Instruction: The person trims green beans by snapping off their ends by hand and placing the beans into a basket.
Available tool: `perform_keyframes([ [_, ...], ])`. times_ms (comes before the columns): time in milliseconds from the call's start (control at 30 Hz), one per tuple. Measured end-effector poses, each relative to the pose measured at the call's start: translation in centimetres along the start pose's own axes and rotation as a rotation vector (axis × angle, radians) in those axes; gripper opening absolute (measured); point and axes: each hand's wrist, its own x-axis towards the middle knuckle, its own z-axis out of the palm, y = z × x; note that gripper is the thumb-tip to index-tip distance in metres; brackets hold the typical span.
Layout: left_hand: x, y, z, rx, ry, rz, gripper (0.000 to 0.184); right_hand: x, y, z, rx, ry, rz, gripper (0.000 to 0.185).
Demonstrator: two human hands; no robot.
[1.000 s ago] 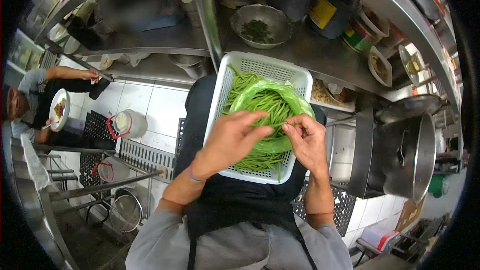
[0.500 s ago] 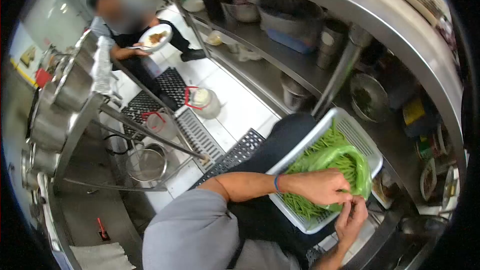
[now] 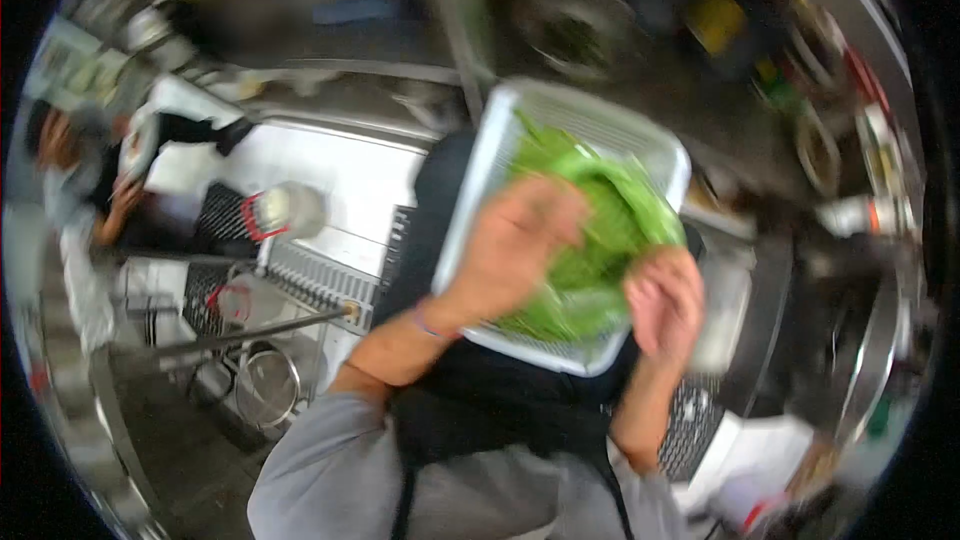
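Observation:
A light grey plastic basket rests on my lap, holding green beans and a translucent green plastic bag. My left hand is over the basket's left part, above the beans; motion smears its fingers, so whether they grip anything is unclear. My right hand is at the basket's right side, beside the bag's edge. Its fingers curl inward, and anything between them is too blurred to make out. The two hands are apart.
Metal shelving with a bowl of greens stands beyond the basket. At left, a person sits with a plate. A container with a red handle stands on the floor by a drain grate. A strainer is lower left.
My view has swung, and the basket appears farther left and higher in it. My hands, close together at the fingertips before, have separated, the left over the beans and the right beside the bag.

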Motion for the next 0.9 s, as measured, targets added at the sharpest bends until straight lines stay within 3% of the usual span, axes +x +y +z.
perform_keyframes([
  [33,0.4,0.5,-0.5,0.114,0.091,-0.075,0.016,0.4,0.6,-0.6,-0.009,-0.143,0.003,0.012],
  [67,0.6,0.4,-0.5,0.021,0.11,0.029,0.024,0.6,1.2,-0.9,0.006,-0.2,0.007,0.016],
  [100,0.7,0.0,-1.2,-0.09,0.071,-0.008,0.024,0.8,1.3,-0.8,-0.015,-0.244,0.019,0.019],
  [200,0.5,-0.6,-1.0,-0.141,0.062,-0.019,0.024,0.2,0.9,0.9,-0.224,-0.196,0.1,0.02],
  [400,0.1,-0.4,-1.1,-0.128,0.06,-0.05,0.024,1.1,2.4,2.1,-0.963,0.006,-0.346,0.016],
  [433,0.1,-0.5,-1.2,-0.135,0.066,-0.043,0.024,1.3,2.8,1.9,-0.947,0.015,-0.402,0.015],
  [533,0.0,-0.6,-1.5,-0.154,0.069,-0.054,0.024,1.2,2.3,1.7,-0.83,-0.138,-0.254,0.014],
  [633,0.0,-0.7,-1.3,-0.167,0.073,-0.067,0.023,0.8,1.5,1.8,-0.994,-0.252,-0.214,0.015],
  [833,0.3,-0.8,-1.4,-0.172,0.085,-0.039,0.025,-0.2,1.1,2.6,-0.882,-0.179,-0.198,0.013],
  [900,0.2,-0.8,-1.3,-0.185,0.084,-0.047,0.025,-0.3,1.3,2.3,-0.945,-0.149,-0.285,0.011],
])
